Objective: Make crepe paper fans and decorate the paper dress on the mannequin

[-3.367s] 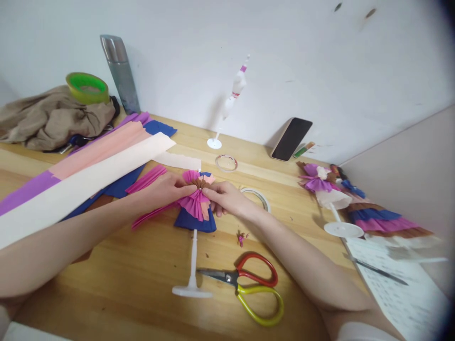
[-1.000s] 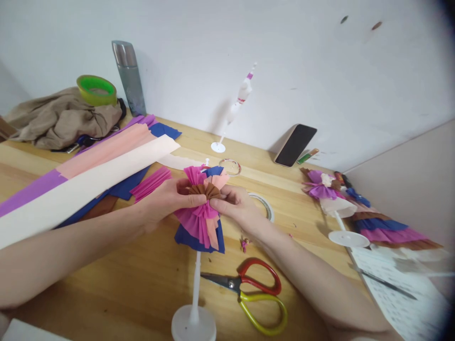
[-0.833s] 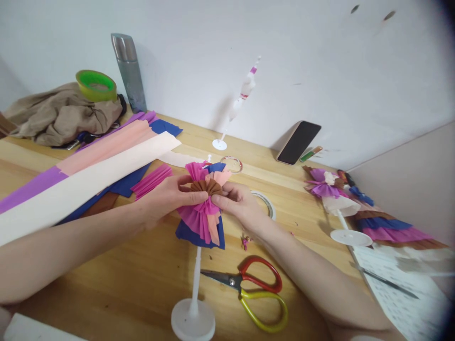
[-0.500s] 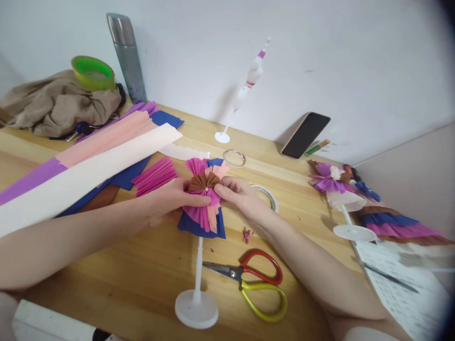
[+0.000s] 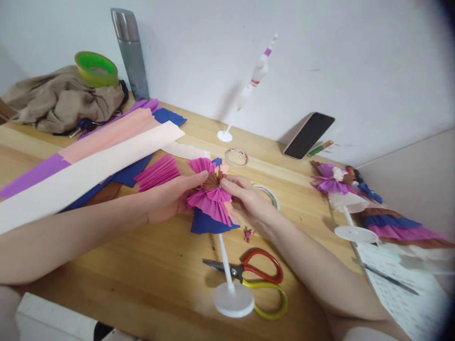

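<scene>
Between my hands is a crepe-paper doll dress (image 5: pixel 211 203) in pink, peach, brown and blue pleats, on a white stand (image 5: pixel 232 298). My left hand (image 5: pixel 177 196) is closed on its left side, with the thumb across the upper pleats. On the other side, my right hand (image 5: pixel 243 192) pinches the edge of the brown pleated fan (image 5: pixel 214 181) near a small bead. The fingers behind the paper are hidden. Below the dress lie scissors (image 5: pixel 245 270) with one red and one yellow handle, partly covered by the stand's round foot.
Crepe-paper strips (image 5: pixel 106 158) and a pleated pink piece (image 5: pixel 159 174) lie at left. Behind them are a flask (image 5: pixel 131 57), cloth (image 5: pixel 60 102) and green tape (image 5: pixel 95 69). A phone (image 5: pixel 309 135) leans on the wall. Another dressed stand (image 5: pixel 356 234) and written paper (image 5: pixel 394 284) are at right.
The stand's foot has swung right, over the scissors, and the dress has tilted and moved slightly right. My left thumb has shifted up from the lower pink pleats to the top.
</scene>
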A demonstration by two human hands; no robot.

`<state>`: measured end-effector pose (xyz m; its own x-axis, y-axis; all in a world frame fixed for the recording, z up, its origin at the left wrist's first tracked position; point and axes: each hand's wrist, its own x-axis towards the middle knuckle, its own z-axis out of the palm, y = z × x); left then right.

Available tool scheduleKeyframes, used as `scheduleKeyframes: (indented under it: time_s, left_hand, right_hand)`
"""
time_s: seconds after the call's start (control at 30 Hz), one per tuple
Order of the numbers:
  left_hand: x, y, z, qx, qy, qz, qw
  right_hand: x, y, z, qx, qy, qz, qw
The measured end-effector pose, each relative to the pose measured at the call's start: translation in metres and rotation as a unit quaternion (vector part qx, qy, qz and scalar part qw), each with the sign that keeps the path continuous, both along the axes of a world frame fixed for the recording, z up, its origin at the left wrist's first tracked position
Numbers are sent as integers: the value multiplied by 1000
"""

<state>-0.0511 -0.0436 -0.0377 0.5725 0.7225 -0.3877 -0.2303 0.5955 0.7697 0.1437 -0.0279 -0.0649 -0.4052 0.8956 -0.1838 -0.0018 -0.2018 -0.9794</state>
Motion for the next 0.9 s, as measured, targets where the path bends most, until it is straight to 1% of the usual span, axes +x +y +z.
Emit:
scheduleKeyframes:
  time_s: [0.07, 0.13, 0.27, 0.37, 0.5, 0.57, 0.67, 0.77, 0.9]
  left_hand:
    - [-1, 1, -1, -7, -2, -12, 1000]
    - [-2, 0, -2, -8, -3, -22, 1000]
    - [-1, -4, -5, 2, 1, -31, 1000]
    - [2, -10, -8, 10, 36, -39, 999]
    - [6, -17, -14, -11, 84, -15, 996]
    - [7, -19, -17, -20, 92, -12, 995]
    - [7, -19, -20, -6, 83, -4, 996]
    - [7, -18, -20, 17, 80, 1, 997]
    - [7, -20, -20, 34, 90, -21, 995]
  right_hand:
    - [-2, 0, 1, -10, 17, 26, 999]
    - [-3, 1, 1, -23, 40, 37, 998]
    - [-2, 4, -1, -26, 72, 24, 997]
    - [-1, 7, -2, -10, 64, 13, 998]
    - [-1, 8, 0, 8, 50, -2, 999]
    - [-2, 7, 3, 8, 54, -6, 998]
    - [-2, 3, 7, -5, 71, 8, 997]
    - [-4, -1, 9, -31, 82, 25, 996]
    - [-5, -3, 12, -36, 65, 1, 997]
